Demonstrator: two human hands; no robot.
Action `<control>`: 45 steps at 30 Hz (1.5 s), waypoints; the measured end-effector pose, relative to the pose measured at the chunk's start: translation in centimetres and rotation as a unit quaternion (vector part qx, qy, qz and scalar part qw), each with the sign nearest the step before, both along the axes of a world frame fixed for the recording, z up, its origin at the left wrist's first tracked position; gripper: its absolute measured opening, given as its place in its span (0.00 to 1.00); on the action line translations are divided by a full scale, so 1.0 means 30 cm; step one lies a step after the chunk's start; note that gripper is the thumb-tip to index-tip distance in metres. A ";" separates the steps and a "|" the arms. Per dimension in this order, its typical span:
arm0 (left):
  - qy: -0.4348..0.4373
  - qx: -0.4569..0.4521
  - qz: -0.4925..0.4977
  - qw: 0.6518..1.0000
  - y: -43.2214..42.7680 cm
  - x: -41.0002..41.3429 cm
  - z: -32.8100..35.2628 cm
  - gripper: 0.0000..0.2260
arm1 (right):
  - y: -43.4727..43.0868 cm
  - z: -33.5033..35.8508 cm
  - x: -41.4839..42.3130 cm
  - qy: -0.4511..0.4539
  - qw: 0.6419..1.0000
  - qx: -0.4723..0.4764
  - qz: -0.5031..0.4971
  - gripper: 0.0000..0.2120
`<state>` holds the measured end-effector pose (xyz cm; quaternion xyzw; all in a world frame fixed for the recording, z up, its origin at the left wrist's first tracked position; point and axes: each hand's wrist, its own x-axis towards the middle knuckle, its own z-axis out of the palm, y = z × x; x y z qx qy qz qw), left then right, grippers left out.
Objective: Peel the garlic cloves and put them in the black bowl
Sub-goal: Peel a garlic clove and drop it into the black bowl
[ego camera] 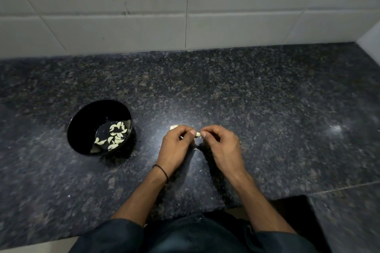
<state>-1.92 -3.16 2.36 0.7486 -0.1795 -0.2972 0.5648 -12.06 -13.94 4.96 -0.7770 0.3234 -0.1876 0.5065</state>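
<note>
A small garlic clove (pixel 198 134), pale cream and smooth where it shows, sits just below the picture's centre, pinched at both ends. The left hand (pixel 176 144) grips it from 9 o'clock and the right hand (pixel 220 141) from 3 o'clock, each with curled fingers and the thumb tip pressed against it. Just beyond the left knuckles, at 11 o'clock from the clove, a pale garlic piece (pixel 173 127) lies on the counter, mostly hidden. Well apart at 9 o'clock stands the black bowl (pixel 82 115), holding a scatter of peeled cloves (pixel 116 135), whitish and crescent-shaped. A thin black band (pixel 162 171) circles the left wrist. All rests on a dark speckled granite countertop (pixel 267 109), with a white tiled wall (pixel 144 16) at 12 o'clock.
</note>
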 end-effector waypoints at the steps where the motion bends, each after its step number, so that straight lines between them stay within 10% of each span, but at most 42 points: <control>1: 0.020 -0.006 0.004 1.000 -0.001 -0.005 0.008 0.08 | -0.001 0.000 0.000 -0.001 1.000 0.006 0.002 0.05; 7: 0.199 -0.069 0.028 0.977 -0.007 -0.017 0.047 0.11 | 0.005 -0.017 0.001 0.001 1.000 -0.021 0.005 0.05; 17: 0.264 -0.096 0.035 0.959 -0.016 -0.005 0.071 0.10 | 0.020 -0.014 0.017 0.017 0.992 -0.120 0.017 0.05; 45: -0.005 -0.004 -0.028 1.000 0.001 -0.020 0.013 0.12 | 0.016 -0.012 0.017 0.037 0.999 0.012 -0.020 0.06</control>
